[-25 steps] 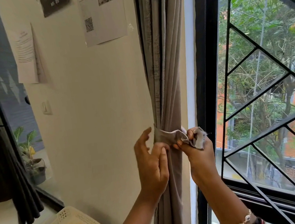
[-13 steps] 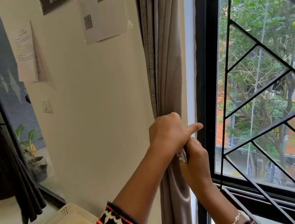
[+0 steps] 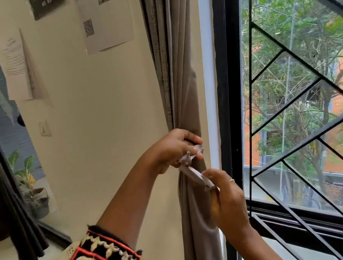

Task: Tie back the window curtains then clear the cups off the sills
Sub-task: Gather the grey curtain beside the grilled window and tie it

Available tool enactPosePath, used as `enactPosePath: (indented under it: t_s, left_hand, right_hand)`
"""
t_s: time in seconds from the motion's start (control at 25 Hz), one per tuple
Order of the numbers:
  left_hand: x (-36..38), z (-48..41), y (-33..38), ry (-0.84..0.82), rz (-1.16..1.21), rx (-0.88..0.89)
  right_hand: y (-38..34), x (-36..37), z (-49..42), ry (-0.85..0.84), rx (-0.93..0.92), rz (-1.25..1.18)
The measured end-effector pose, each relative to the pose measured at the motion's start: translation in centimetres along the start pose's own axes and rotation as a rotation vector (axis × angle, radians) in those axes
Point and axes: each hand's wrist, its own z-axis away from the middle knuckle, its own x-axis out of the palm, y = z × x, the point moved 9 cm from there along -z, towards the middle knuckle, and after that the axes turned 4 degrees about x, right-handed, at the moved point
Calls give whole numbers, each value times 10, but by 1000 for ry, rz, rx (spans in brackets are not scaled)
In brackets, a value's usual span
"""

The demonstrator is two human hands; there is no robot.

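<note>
**Pulled taut, not yet fastened**

Your left hand (image 3: 175, 148) and right hand (image 3: 226, 200) have drawn apart since half a second ago; the left curls its grip round one end of the tie-back (image 3: 194, 174); the right, at 5 o'clock from it, pinches the other end; the band crosses the gathered curtain (image 3: 180, 85), which hangs at 9 o'clock of the window frame (image 3: 227, 101); ease either pinch early and the folds may spill loose; no cups show.

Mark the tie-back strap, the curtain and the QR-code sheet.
tie-back strap (image 3: 193, 173): head view, on its taut middle stretch.
curtain (image 3: 186, 97): head view, on the gathered folds above the strap.
QR-code sheet (image 3: 115, 28): head view, on the blank paper right of the code.
</note>
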Motion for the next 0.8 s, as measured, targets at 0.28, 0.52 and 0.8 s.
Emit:
enactPosePath:
  t_s: [0.28,0.52,0.8]
  left_hand:
    - [-5,0,-10,-101,44,103]
    - [-5,10,-10,58,-110,385]
    - [-12,35,-23,408,-180,531]
  right_hand:
    - [-5,-14,-32,-26,-73,-190]
    - [-10,7,-80,-91,-173,-138]
    - [9,53,-100,-274,-75,-40]
